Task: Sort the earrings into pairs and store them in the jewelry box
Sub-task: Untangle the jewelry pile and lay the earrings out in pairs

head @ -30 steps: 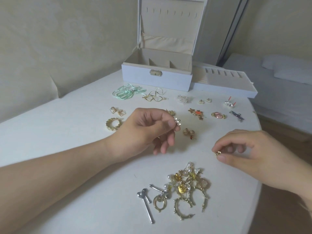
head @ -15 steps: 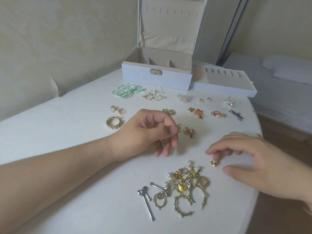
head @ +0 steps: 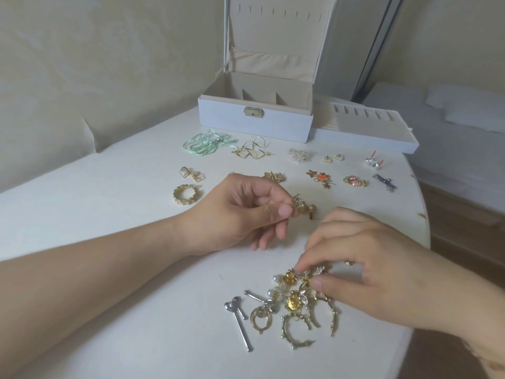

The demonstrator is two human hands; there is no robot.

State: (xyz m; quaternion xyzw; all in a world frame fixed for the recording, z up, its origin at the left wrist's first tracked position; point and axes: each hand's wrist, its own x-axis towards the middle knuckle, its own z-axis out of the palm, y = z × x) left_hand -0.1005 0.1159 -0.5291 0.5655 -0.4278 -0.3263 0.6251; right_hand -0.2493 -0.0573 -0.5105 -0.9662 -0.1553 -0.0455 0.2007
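The right hand (head: 377,266) is nearer the unsorted pile of gold earrings (head: 300,305), which lies directly under its fingertips, spreading toward the camera and to the left. It arches palm-down, thumb and forefinger pinching what looks like a small flower piece at the pile's top edge. The left hand (head: 246,214), forearm resting on the white table (head: 109,201), pinches a small gold earring (head: 300,205) raised just beyond the pile. The open jewelry box (head: 255,119) stands well apart at the table's back, sorted pairs laid before it.

Head camera looks forward and down, close over the table (head: 114,269)
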